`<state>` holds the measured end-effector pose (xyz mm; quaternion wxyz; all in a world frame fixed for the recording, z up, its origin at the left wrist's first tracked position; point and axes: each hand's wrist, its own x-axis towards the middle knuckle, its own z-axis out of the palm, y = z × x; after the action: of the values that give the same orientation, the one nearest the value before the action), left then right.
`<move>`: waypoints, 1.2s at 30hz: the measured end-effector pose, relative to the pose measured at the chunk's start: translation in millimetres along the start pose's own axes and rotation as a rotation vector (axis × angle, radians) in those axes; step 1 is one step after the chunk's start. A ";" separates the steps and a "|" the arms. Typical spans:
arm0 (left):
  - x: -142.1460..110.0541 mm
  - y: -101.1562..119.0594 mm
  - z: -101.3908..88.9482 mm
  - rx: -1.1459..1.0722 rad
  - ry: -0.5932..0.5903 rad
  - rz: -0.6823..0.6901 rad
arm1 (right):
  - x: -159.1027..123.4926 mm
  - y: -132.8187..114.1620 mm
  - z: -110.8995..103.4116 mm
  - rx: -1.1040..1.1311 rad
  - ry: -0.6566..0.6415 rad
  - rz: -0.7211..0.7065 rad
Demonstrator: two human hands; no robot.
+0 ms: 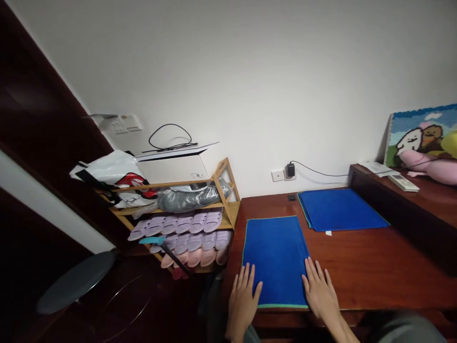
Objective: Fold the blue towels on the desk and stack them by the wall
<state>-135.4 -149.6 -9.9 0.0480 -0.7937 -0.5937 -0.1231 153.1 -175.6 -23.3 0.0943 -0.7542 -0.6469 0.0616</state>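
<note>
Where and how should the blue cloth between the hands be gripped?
Probably best by its two near corners, pinched from the person's side: the blue cloth lies flat, offering only thin edges. The left hand and right hand rest at its side edges, near those corners.

On the wooden desk (378,267), bare surface runs from right of centre to the lower right of the frame, open from above. A narrow bare strip separates the near blue cloth (276,257) from the stacked blue cloths (341,209); both lie low. At the right, the raised ledge (403,209) blocks sideways passage. The wall (257,95) closes the far side, where a black plug (291,169) juts out and its cable spans to the ledge.
</note>
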 end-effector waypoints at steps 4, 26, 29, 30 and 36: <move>-21.0 -28.0 5.0 0.018 0.036 -0.025 | 0.3 0.8 -2.4 0.005 -0.014 0.005; 46.3 29.1 11.8 -0.006 -0.008 -0.006 | 38.6 -3.7 -21.0 -0.024 -0.070 -0.033; 33.2 -0.7 11.1 0.051 0.026 -0.066 | 36.8 -4.0 -20.7 -0.050 -0.088 -0.026; 30.5 -4.3 11.3 0.059 0.032 -0.069 | 36.8 -4.1 -20.1 -0.054 -0.091 -0.023; 28.0 1.7 17.7 0.085 0.073 -0.066 | 57.8 -7.8 -21.3 -0.030 -0.060 0.008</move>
<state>-123.9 -120.1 -19.8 0.0991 -0.7659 -0.6222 -0.1283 159.2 -118.7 0.8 0.0634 -0.7559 -0.6473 0.0748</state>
